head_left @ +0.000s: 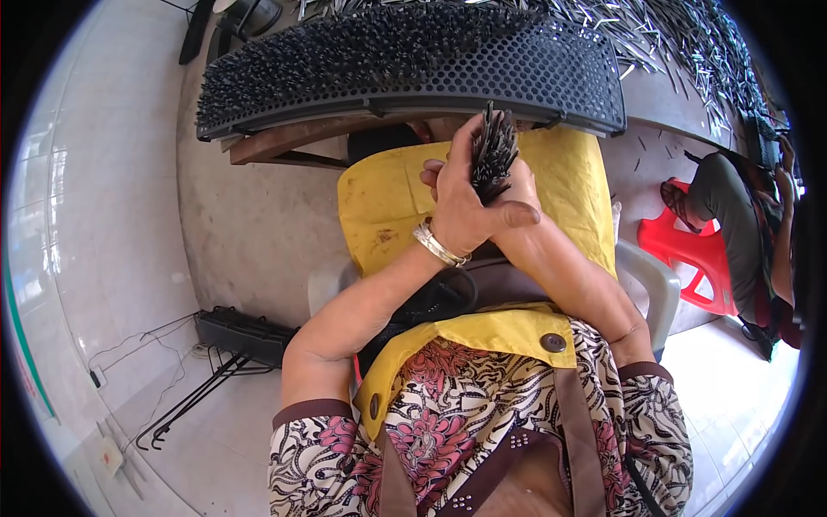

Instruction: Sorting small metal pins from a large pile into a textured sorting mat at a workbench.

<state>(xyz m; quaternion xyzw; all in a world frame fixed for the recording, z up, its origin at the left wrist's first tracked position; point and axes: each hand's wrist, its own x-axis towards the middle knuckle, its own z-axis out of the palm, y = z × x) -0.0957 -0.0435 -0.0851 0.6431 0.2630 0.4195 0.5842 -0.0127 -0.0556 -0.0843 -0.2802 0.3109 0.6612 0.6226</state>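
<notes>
Both my hands close around a bundle of thin dark sticks [494, 159], held upright above my lap. My left hand [458, 191], with a silver bracelet at the wrist, wraps its left side; my right hand [522, 183] presses from the right, partly hidden behind the left thumb. The stick tips point away from me. Just beyond my hands stands a long black perforated rack [551, 73]. Dark sticks crowd its left and middle holes, while the holes at its right end show bare. What the sticks are exactly I cannot tell.
A yellow apron [388, 194] covers my lap. Loose sticks [689, 52] are heaped on the table at the far right. Another person's leg [732, 202] is beside a red stool [685, 250]. A black object with thin rods [241, 336] lies by the left wall.
</notes>
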